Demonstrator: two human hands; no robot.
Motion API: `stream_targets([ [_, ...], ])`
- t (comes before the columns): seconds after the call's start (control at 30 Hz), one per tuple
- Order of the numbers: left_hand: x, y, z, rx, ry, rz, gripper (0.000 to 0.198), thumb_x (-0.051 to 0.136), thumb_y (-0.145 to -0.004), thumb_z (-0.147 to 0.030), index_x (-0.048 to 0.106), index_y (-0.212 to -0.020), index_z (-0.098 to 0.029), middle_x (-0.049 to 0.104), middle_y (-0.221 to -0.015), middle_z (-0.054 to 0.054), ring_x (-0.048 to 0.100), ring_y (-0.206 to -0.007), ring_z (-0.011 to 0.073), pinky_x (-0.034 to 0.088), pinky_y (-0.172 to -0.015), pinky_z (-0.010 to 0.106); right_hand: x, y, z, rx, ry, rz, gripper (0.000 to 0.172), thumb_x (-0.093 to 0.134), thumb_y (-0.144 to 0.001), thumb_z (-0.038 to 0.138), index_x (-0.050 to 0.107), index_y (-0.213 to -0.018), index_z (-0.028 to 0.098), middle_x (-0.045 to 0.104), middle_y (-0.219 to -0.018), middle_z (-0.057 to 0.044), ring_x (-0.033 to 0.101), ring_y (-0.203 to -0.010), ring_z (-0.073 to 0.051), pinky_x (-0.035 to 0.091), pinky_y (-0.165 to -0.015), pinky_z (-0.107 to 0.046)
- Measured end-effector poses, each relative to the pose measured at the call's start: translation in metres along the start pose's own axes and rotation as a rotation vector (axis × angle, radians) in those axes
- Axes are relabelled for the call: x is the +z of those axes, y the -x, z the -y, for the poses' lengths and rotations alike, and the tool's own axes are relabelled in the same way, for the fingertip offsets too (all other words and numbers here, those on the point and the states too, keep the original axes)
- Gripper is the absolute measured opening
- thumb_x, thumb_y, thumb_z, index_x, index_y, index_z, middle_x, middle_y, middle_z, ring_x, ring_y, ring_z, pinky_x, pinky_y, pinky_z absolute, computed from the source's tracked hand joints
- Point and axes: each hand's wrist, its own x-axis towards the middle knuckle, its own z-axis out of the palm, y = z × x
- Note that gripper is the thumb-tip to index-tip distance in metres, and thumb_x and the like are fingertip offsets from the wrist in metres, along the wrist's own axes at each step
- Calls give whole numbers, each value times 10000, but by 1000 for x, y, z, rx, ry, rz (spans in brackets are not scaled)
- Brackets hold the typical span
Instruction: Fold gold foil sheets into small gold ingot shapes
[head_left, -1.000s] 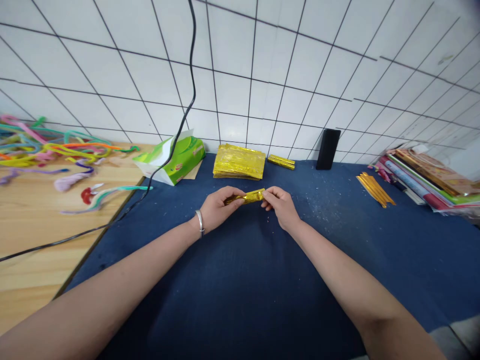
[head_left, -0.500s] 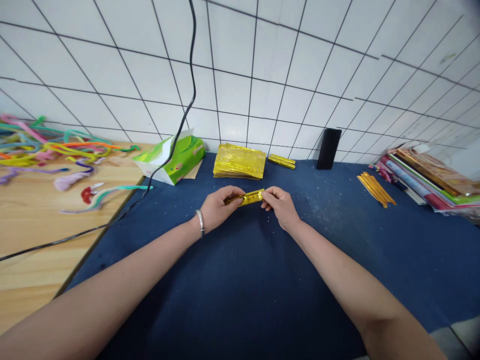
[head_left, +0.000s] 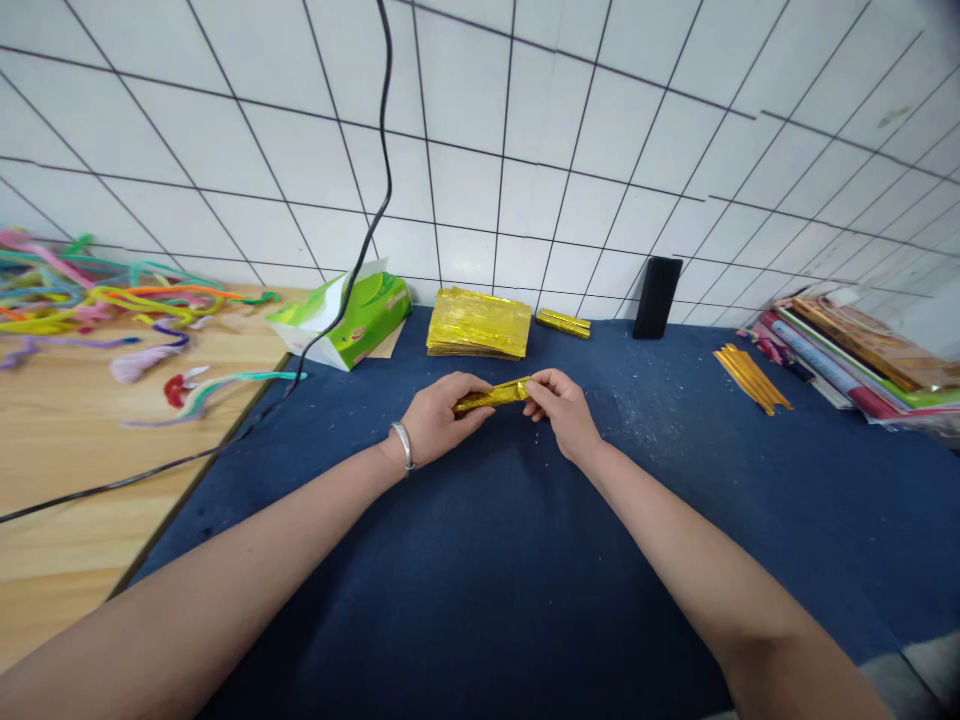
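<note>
A narrow folded strip of gold foil paper (head_left: 499, 393) spans my two hands above the dark blue tabletop. My left hand (head_left: 442, 415), with a silver bangle at the wrist, holds the strip's left end between thumb and fingers. At the other end, my right hand (head_left: 559, 405) pinches the strip with thumb and forefinger. Behind them lies a stack of gold foil sheets (head_left: 478, 322). Just right of that stack are folded gold strips (head_left: 564, 322), close to the wall.
A green tissue pack (head_left: 375, 310) stands at the back left, with a black cable (head_left: 352, 280) crossing in front. Colourful pipe cleaners (head_left: 112, 290) cover the wooden table. Rightward are a black upright block (head_left: 658, 298), flat golden strips (head_left: 752, 380) and stacked books (head_left: 862, 360).
My left thumb has moved slightly down and away from its fingers, showing more of the gold strip. My right hand keeps its pinch, nearly in place.
</note>
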Motion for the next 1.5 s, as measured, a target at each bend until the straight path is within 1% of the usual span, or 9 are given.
stream_targets([
  [0.13, -1, 1, 2, -9, 4, -26, 247, 586, -805, -317, 587, -1023, -201, 636, -976, 22, 585, -885, 150, 470, -821, 296, -1, -1, 0, -83, -12, 48, 433, 636, -740, 357, 488, -1134, 258, 554, -838, 30, 554, -617, -79, 448, -511, -201],
  [0.23, -2, 1, 4, -38, 42, -16, 257, 591, -802, -331, 590, -1024, -201, 638, -975, 23, 590, -869, 146, 481, -814, 292, -3, -1, 0, -125, 4, 119, 498, 638, -745, 328, 476, -1215, 293, 546, -892, 21, 546, -636, -74, 483, -570, -224],
  [0.5, -3, 1, 6, -2, 140, -16, 309, 563, -825, -347, 578, -1099, -206, 632, -1037, 49, 594, -920, 159, 489, -854, 319, -6, -2, -2, -212, 45, 116, 411, 634, -763, 362, 565, -1158, 274, 589, -864, 12, 525, -631, -76, 495, -591, -238],
  [0.67, -3, 1, 4, 24, 107, -51, 273, 568, -826, -335, 580, -1061, -197, 636, -1000, 40, 596, -891, 147, 495, -829, 298, -5, -3, -2, -202, 28, 113, 420, 645, -755, 374, 564, -1151, 260, 597, -870, 7, 533, -632, -78, 506, -585, -237],
  [0.93, -4, -1, 6, 86, 89, -29, 215, 531, -847, -324, 587, -1007, -192, 629, -995, 53, 586, -904, 153, 481, -827, 299, -4, -2, -2, -198, 24, 110, 423, 646, -753, 379, 559, -1148, 253, 597, -856, 5, 534, -630, -81, 503, -571, -234],
  [1.07, -3, 0, 6, 18, 65, -34, 233, 547, -834, -347, 567, -1011, -198, 626, -983, 38, 592, -869, 147, 485, -797, 288, -4, -2, -3, -197, 19, 109, 418, 649, -753, 374, 562, -1142, 251, 597, -857, 6, 533, -628, -79, 492, -562, -229],
  [1.23, -3, 2, 5, -61, 70, -1, 312, 541, -833, -379, 506, -1087, -201, 620, -984, 26, 607, -863, 147, 501, -779, 284, -5, -2, -2, -196, 27, 89, 405, 654, -747, 381, 572, -1118, 242, 596, -844, 7, 531, -623, -79, 490, -566, -233],
  [1.33, -4, 1, 6, -3, 7, 32, 344, 498, -860, -375, 493, -1162, -210, 611, -1070, 45, 590, -971, 172, 483, -862, 324, -4, -2, -2, -196, 21, 87, 390, 656, -750, 372, 573, -1104, 233, 593, -836, 6, 536, -624, -78, 485, -570, -232],
  [1.5, -4, 2, 5, 70, -85, 103, 362, 453, -887, -362, 462, -1218, -216, 593, -1099, 55, 579, -979, 172, 481, -856, 322, -3, -1, -2, -199, 34, 91, 357, 655, -747, 385, 575, -1052, 219, 584, -789, 16, 535, -619, -80, 482, -570, -233],
])
